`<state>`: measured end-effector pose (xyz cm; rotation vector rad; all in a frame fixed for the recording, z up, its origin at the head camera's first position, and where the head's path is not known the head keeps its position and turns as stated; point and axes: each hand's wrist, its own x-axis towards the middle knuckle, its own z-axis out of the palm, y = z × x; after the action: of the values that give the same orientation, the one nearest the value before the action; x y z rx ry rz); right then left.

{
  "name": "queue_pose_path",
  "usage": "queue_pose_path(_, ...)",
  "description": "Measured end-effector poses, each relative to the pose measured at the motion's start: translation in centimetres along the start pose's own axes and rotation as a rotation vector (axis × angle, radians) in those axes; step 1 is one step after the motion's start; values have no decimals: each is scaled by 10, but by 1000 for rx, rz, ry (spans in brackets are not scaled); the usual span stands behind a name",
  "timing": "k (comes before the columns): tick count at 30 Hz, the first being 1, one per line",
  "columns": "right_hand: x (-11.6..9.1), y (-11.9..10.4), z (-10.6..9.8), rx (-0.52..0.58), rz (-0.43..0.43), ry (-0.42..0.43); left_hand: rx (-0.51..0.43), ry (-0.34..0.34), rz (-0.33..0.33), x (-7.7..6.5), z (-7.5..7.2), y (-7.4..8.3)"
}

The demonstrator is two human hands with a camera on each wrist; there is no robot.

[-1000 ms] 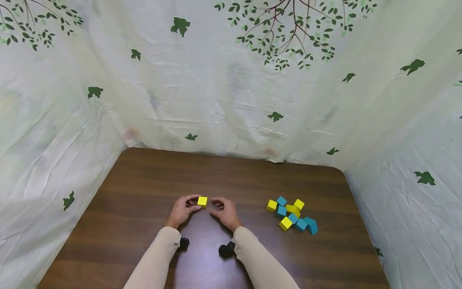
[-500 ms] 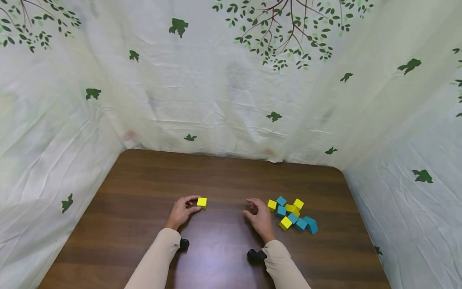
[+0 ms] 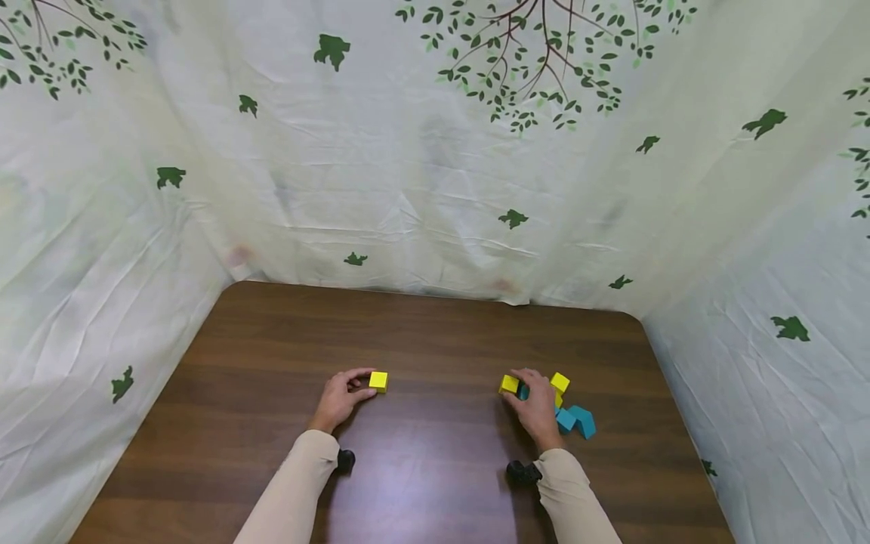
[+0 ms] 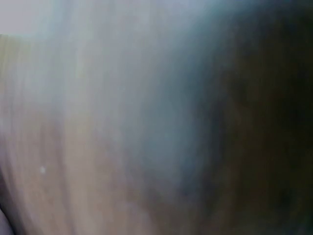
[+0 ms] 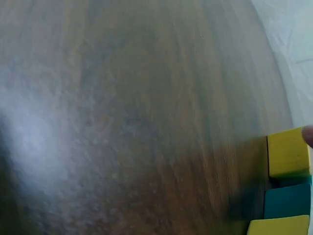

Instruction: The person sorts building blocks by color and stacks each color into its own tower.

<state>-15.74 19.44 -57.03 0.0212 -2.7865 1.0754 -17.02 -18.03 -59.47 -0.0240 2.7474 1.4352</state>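
Note:
My left hand [image 3: 340, 400] pinches a yellow cube [image 3: 378, 382] on the table, the index finger at its back and the thumb at its front. My right hand [image 3: 535, 408] reaches over the group of blocks on the right, thumb and index finger about the yellow cube [image 3: 508, 384] at the group's left edge. A fingertip [image 5: 308, 135] meets a yellow cube [image 5: 288, 152] in the right wrist view, with a blue cube [image 5: 287, 200] beside it. Some blocks are hidden under the right hand. The left wrist view is too blurred to show the cube.
Right of my right hand lie another yellow cube [image 3: 560, 382], a blue cube [image 3: 566, 421] and a larger blue block [image 3: 582, 421]. The brown wooden table [image 3: 435, 325] reaches back to a pale cloth curtain [image 3: 408, 166] printed with green leaves.
My right hand has left the lone yellow cube, moved right across the table and come over the block group, covering several blocks. The left hand stays at its cube.

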Motion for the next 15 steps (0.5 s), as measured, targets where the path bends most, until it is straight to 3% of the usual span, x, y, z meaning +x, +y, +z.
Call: queue_pose_path(15,7,9,5,-158,-91,10,-3,8,11,0,-1,0)
